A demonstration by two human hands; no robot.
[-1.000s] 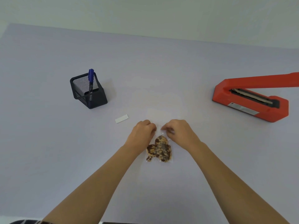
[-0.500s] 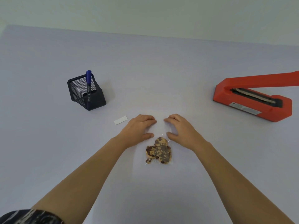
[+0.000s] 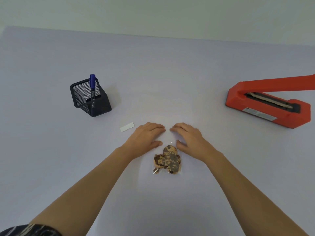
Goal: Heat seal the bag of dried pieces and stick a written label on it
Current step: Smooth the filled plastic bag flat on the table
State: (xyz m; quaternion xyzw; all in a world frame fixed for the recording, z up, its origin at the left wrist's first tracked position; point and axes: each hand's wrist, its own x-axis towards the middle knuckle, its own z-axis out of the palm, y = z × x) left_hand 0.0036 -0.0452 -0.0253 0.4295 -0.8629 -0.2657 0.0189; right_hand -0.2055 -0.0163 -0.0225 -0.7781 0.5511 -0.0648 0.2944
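Left hand (image 3: pixel 144 138): lay flat, fingers straight, palm down on the clear upper part of the bag.
Right hand (image 3: pixel 190 138): likewise flat and spread, fingertips nearly meeting the left's.
Bag (image 3: pixel 167 160): lay on the tabletop (image 3: pixel 170 74), with the brown dried pieces bunched at its near end, just below the thumbs.
Label (image 3: pixel 127 127): a white strip, just left of the left hand.
Marker (image 3: pixel 92 82): blue, stood in a black mesh holder (image 3: pixel 102 106) at far left.
Heat sealer (image 3: pixel 267 106): red, at far right, arm raised.
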